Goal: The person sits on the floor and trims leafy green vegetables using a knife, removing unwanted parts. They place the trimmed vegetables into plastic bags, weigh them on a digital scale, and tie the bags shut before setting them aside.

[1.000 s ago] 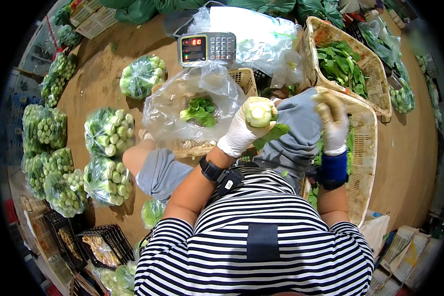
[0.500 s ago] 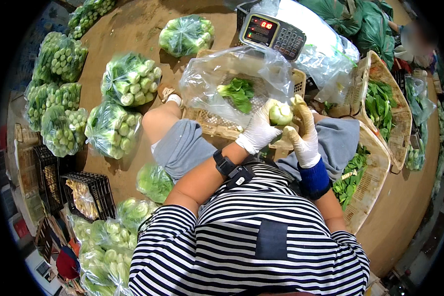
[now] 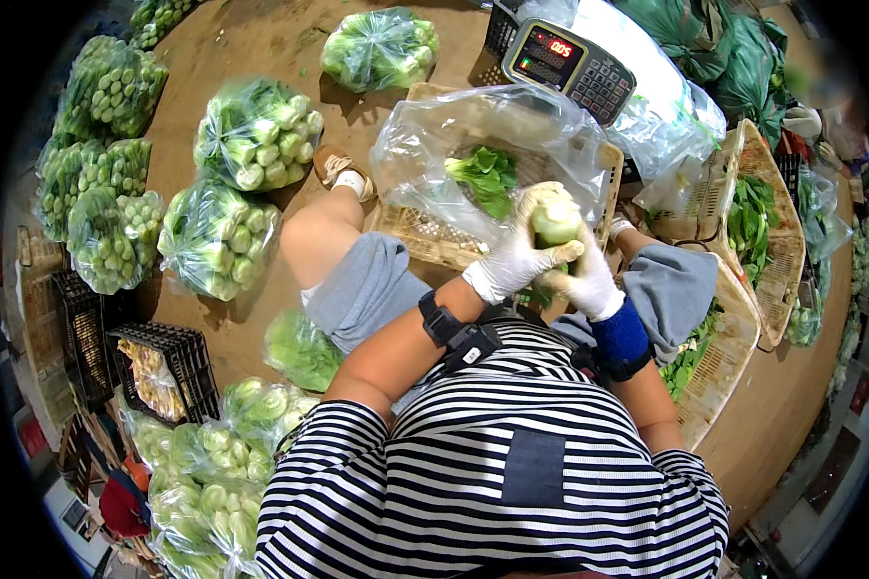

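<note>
White gloves cover both my hands. My left hand (image 3: 519,253) is closed around a bok choy (image 3: 556,222), its pale rounded base turned up. Against its lower right side, my right hand (image 3: 592,282) is closed on the same bok choy; the leaves are mostly hidden under the hands. Just beyond lies another small bok choy (image 3: 485,179), on a clear plastic bag (image 3: 410,145) spread open over a yellowish crate (image 3: 417,236). Behind that crate a digital scale (image 3: 568,69) shows lit red digits.
Bagged bok choy (image 3: 258,135) stand on the brown floor to the left, more bags (image 3: 212,482) at lower left. Crates of loose greens (image 3: 749,217) are at my right. A black crate (image 3: 169,372) sits left; green sacks (image 3: 743,77) lie far right.
My right hand has come in from the right, fingers spread before, and now closes on the bok choy beside my left hand. The scale's reading has changed. The view has shifted slightly.
</note>
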### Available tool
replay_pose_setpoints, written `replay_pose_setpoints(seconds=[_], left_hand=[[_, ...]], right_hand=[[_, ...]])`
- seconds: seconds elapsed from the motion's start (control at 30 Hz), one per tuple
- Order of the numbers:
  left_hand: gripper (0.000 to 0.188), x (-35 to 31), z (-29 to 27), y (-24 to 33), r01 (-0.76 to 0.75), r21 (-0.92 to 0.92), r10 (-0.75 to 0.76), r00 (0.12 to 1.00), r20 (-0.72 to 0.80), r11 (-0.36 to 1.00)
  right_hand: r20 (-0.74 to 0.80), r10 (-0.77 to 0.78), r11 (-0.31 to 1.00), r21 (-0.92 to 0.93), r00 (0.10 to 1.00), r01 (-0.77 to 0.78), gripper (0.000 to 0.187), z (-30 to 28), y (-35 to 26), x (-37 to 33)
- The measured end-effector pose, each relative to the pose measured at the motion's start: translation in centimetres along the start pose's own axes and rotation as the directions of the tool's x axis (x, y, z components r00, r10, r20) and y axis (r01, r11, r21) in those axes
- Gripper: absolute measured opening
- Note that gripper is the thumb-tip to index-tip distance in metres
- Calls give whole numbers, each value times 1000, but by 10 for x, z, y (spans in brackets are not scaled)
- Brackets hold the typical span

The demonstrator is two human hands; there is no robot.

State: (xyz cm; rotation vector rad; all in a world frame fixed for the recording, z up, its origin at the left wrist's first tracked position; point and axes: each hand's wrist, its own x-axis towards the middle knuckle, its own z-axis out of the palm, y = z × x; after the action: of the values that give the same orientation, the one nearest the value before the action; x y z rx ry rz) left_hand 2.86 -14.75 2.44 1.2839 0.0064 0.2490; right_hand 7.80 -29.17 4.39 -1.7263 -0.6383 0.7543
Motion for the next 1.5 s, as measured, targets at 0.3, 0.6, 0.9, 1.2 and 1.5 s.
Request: replay_pose_setpoints(seconds=[0.3, 0.6, 0.9, 1.2, 1.5], left_hand=[[98, 4, -120, -27, 283, 175, 25, 465, -885, 943], [47, 6, -169, -71, 324, -611, -689, 417, -593, 722], [13, -4, -178, -33, 161, -2, -95, 569, -817, 987], [13, 33, -188, 72, 142, -641, -543, 683, -488, 755], [14, 52, -165, 71, -65, -754, -587, 586, -559, 653]], right_hand=[[-107, -215, 866, -479, 971, 139, 53, -20, -73, 90], [335, 569, 503, -864, 751, 4, 39, 71, 104, 215], [370, 381, 843, -516, 848, -153, 82, 85, 210, 194], [372, 484, 819, -512, 792, -259, 77, 66, 206, 214], [111, 285, 234, -971, 952, 43, 61, 109, 181, 209]])
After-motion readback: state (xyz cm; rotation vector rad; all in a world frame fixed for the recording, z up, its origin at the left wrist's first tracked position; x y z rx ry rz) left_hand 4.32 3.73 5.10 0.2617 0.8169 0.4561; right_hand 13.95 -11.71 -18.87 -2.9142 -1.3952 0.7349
